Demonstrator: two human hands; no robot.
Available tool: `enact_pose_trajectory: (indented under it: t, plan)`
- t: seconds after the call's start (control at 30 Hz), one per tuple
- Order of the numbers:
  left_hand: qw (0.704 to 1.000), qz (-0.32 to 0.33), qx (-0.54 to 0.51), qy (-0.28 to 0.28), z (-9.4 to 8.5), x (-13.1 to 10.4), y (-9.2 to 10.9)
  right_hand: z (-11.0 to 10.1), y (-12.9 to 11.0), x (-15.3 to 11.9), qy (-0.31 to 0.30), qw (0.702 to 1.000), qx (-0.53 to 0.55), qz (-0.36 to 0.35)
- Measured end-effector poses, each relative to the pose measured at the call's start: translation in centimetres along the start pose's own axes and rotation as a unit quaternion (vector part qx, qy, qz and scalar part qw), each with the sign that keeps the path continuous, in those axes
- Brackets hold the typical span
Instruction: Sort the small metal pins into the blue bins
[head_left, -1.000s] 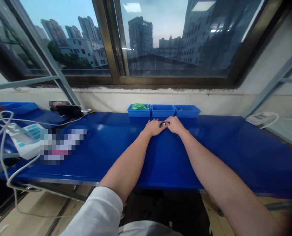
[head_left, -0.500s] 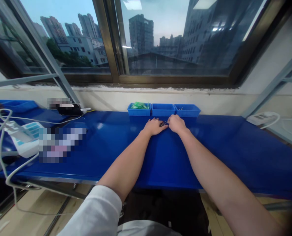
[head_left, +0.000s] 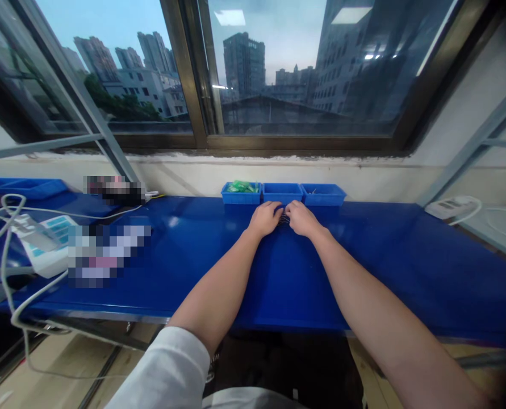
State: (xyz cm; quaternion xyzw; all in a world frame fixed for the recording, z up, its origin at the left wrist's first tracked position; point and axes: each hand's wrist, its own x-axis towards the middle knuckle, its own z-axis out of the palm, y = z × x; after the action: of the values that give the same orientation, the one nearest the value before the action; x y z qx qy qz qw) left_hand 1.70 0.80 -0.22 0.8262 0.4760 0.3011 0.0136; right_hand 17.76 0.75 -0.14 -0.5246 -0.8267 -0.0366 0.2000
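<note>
Both my hands are close together on the blue table, just in front of a row of small blue bins. Between them lies a small cluster of thin, dark, shiny pieces, too small to name. My left hand curls its fingers and thumb at the left side of the cluster. Facing it, my right hand has its fingertips pinched together at the right side. What either hand holds is hidden by the fingers.
The left bin holds green plastic packets; beside it stand a middle bin and a right bin with a few small bits. A white device with cables is at left, a white box at right.
My left fingers have drawn back from over the dark pieces, and its thumb has lifted. My right hand has shifted slightly left and nearer to them. The view has tilted slightly.
</note>
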Motion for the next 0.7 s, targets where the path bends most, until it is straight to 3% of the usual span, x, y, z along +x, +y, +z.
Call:
enact_pose_trajectory:
  t: [0.17,0.43,0.5,0.7]
  plan:
    - [1.000,0.025,-0.012,0.006,-0.32,0.04,0.11,-0.09,-0.51,0.14,0.016,0.999,0.037,-0.022]
    - [0.999,-0.011,-0.042,0.011,-0.92,0.00,0.50,-0.04,-0.19,0.12,0.045,0.989,0.142,0.000]
    - [0.998,-0.026,-0.053,0.022,-0.97,0.07,0.61,0.03,-0.25,0.20,0.054,0.968,0.242,0.021]
    - [0.994,-0.025,-0.090,0.049,-0.78,0.21,0.72,-0.03,-0.16,0.53,0.097,0.851,0.502,0.116]
